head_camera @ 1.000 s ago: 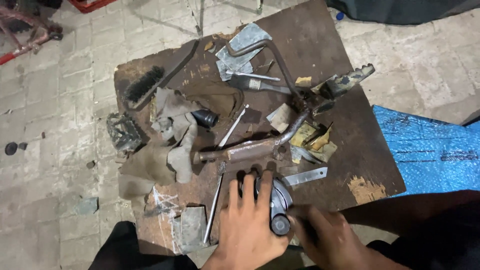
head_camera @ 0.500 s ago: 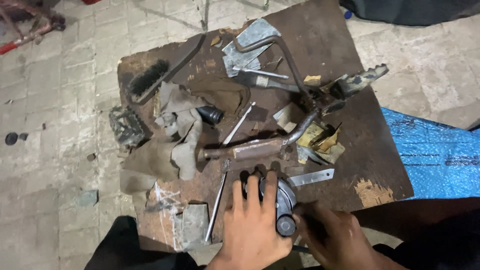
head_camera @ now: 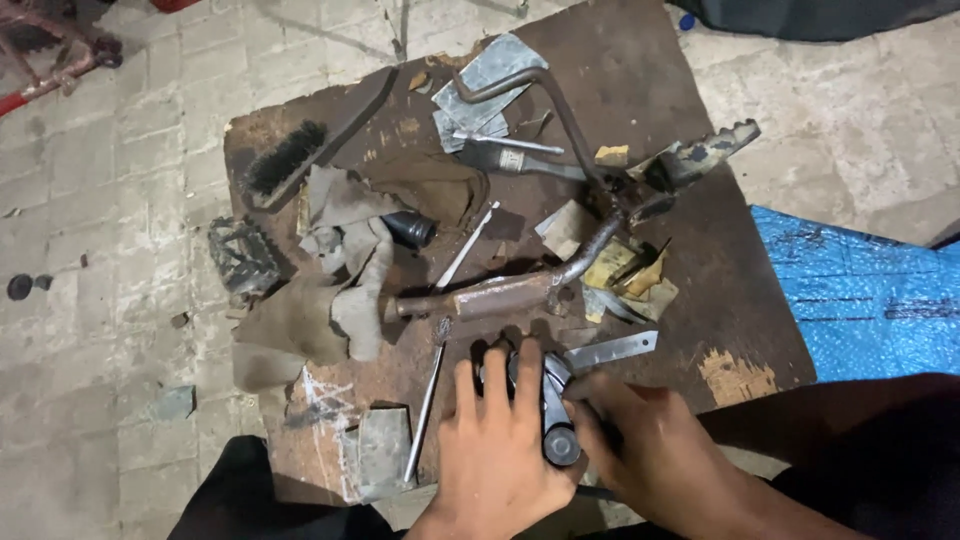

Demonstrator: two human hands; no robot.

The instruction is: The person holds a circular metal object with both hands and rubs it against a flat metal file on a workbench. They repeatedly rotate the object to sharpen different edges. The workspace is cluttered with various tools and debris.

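My left hand (head_camera: 495,450) lies flat, fingers spread, over a dark round metal part (head_camera: 548,400) at the near edge of a brown wooden board (head_camera: 700,260). My right hand (head_camera: 640,450) grips the same part from the right, fingers curled against its lower knob (head_camera: 562,446). Just beyond the hands lie a rusty bent pipe (head_camera: 500,295) and a flat metal strip (head_camera: 612,349). A thin metal rod (head_camera: 425,410) lies left of my left hand.
The board carries a black brush (head_camera: 285,160), grey rags (head_camera: 330,290), a foot pedal (head_camera: 240,255), a black rubber cap (head_camera: 410,228), metal sheets (head_camera: 490,85) and a toothed lever (head_camera: 700,155). Blue tarp (head_camera: 860,300) lies right. Tiled floor surrounds it.
The view has shifted slightly. Both hands stay on the round metal part, the left hand's fingers reaching a little farther over it.
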